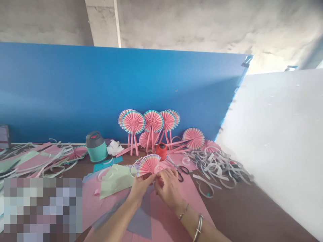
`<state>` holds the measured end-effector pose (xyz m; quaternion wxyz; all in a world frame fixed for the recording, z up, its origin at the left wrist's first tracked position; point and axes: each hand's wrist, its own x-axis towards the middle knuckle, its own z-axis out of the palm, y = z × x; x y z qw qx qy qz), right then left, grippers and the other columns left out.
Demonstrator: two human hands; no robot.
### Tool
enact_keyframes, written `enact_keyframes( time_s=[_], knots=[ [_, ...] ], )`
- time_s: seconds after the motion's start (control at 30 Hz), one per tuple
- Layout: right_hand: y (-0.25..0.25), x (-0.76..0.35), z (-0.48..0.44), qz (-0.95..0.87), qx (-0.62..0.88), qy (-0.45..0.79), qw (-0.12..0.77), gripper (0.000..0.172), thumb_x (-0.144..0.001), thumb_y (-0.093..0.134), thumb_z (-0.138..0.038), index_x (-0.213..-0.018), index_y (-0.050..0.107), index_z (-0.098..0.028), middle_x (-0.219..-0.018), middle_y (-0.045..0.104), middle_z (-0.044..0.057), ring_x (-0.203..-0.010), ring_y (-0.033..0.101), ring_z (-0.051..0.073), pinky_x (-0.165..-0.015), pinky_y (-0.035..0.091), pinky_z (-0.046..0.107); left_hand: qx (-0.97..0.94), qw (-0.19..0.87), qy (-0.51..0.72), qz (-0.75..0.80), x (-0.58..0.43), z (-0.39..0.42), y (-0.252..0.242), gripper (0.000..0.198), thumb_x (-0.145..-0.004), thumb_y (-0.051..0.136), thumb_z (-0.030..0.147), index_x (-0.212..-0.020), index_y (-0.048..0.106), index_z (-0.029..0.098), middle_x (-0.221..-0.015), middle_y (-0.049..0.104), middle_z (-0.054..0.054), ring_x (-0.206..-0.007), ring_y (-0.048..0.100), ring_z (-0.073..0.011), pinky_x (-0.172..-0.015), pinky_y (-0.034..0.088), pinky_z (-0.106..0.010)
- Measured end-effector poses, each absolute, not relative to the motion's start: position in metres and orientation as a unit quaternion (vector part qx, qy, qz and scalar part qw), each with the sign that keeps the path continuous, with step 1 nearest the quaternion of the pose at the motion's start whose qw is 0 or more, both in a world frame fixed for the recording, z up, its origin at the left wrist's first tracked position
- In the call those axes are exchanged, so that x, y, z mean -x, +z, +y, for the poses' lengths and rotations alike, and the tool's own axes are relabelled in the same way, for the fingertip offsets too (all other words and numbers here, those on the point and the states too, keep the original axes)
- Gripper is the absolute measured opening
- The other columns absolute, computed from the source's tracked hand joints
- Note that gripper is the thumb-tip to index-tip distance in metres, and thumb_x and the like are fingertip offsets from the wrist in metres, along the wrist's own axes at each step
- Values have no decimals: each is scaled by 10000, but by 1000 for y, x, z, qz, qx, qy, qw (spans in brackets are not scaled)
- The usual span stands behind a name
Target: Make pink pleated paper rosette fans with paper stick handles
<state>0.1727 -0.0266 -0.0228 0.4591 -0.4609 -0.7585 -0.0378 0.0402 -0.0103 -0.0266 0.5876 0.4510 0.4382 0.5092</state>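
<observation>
A pleated paper fan (149, 164), pink with a pale striped rim, is spread partway open above the table. My left hand (141, 185) is closed on its lower left side near the base. Fingers pinched, my right hand (168, 186) works at the base of the same fan, where the fingertips cover the exact hold. Just behind the fan stands a small red round container (161, 151). Scissors with black handles (182, 172) lie to the right of my right hand. Pink paper sheets (174, 208) and a pale green sheet (117, 181) spread beneath my hands.
Several finished round paper fans (133, 122) lean against the blue partition (151, 77). Left of them are a teal canister (96, 148) and crumpled white tissue (115, 148). Curled paper strips (214, 164) pile up at right, with more paper scraps (42, 158) at left.
</observation>
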Motion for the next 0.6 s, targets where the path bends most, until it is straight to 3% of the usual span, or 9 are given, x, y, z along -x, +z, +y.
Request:
enact_keyframes(
  time_s=[0.23,0.43,0.6],
  knots=[
    [-24,-179,-23,-763,446,8,467,146,-838,464,-172,-925,578,-197,-881,665,46,-843,581,199,-764,354,332,-364,635,541,414,-25,-3,-20,299,-609,773,385,-765,664,155,-657,672,-7,-607,599,-112,-612,441,-201],
    [-29,-181,-17,-746,459,52,479,107,-803,490,-152,-794,587,-197,-786,682,33,-770,609,201,-766,377,350,-365,654,530,398,-14,2,-19,302,-617,769,379,-781,654,154,-636,661,3,-563,578,-108,-577,424,-206],
    [-28,-181,-17,-741,461,48,485,120,-819,492,-159,-748,581,-198,-749,676,34,-736,601,202,-765,374,354,-390,614,536,428,-12,4,-22,369,-646,711,507,-671,626,149,-592,623,11,-543,551,-114,-554,400,-221]
  ],
)
